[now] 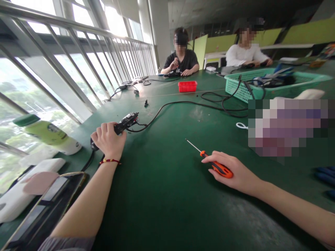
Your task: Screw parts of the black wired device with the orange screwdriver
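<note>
My left hand (110,139) is wrapped round a black hand-held device (127,122) with a cord, at the left of the green table. The device's far end points away from me and looks opened, with small parts and wires exposed. Its kind I cannot make out. In my right hand (232,170) is a screwdriver (221,169) with an orange and black handle, held between thumb and fingers. The thin shaft points up and left, towards the middle of the table, apart from the device. A small black piece (146,103) lies beyond the device.
A black cord (178,102) crosses the table (162,195) to a green basket (248,94) of cables and parts. Beyond is a red tray (187,86). A bottle (52,134), power strip-like white box (15,198) and phone (49,209) lie left. Two people sit opposite.
</note>
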The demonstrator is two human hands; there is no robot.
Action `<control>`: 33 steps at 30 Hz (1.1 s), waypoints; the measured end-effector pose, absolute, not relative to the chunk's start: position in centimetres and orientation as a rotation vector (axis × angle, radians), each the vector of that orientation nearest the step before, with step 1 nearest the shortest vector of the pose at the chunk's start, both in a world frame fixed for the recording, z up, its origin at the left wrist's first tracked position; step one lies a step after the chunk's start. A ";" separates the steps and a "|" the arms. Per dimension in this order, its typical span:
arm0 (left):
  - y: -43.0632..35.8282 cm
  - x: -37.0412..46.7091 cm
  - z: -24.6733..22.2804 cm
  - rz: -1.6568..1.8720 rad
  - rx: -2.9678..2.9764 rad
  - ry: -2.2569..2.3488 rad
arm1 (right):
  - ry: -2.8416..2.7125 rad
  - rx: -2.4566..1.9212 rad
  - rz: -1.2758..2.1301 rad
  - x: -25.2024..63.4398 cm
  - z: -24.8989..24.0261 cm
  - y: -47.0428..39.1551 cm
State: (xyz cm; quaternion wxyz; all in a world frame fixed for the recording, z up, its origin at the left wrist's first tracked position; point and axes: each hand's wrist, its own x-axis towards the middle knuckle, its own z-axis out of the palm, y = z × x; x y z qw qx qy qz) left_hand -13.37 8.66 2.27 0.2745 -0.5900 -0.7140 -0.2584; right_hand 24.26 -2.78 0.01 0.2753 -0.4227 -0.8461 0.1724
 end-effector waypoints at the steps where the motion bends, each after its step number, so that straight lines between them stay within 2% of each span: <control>1: 8.5 -12.9 2.4 -0.700 -1.623 -1.882 | -2.257 -1.125 0.475 24.2 0.0 -2.8; 5: 7.9 -9.9 2.5 -0.707 -1.955 -1.623 | -2.132 -1.080 0.476 24.2 0.0 -2.7; 11: 6.2 -3.5 2.2 -0.753 -2.363 -0.959 | -1.907 -1.166 0.281 24.4 0.1 -2.6; 14: 5.6 -1.7 1.9 -0.738 -2.416 -0.859 | -1.821 -1.217 0.296 24.5 0.0 -2.6; 22: 7.2 -3.7 1.4 -0.554 -2.149 -1.444 | -2.005 -1.408 0.559 24.2 -0.1 -2.1; 28: 10.1 -10.5 1.0 -0.594 -1.842 -1.970 | -2.063 -1.374 0.525 24.3 -0.4 -1.9; 33: 11.3 -13.6 0.4 -0.534 -1.920 -2.154 | -2.109 -1.355 0.502 24.5 -0.8 -1.8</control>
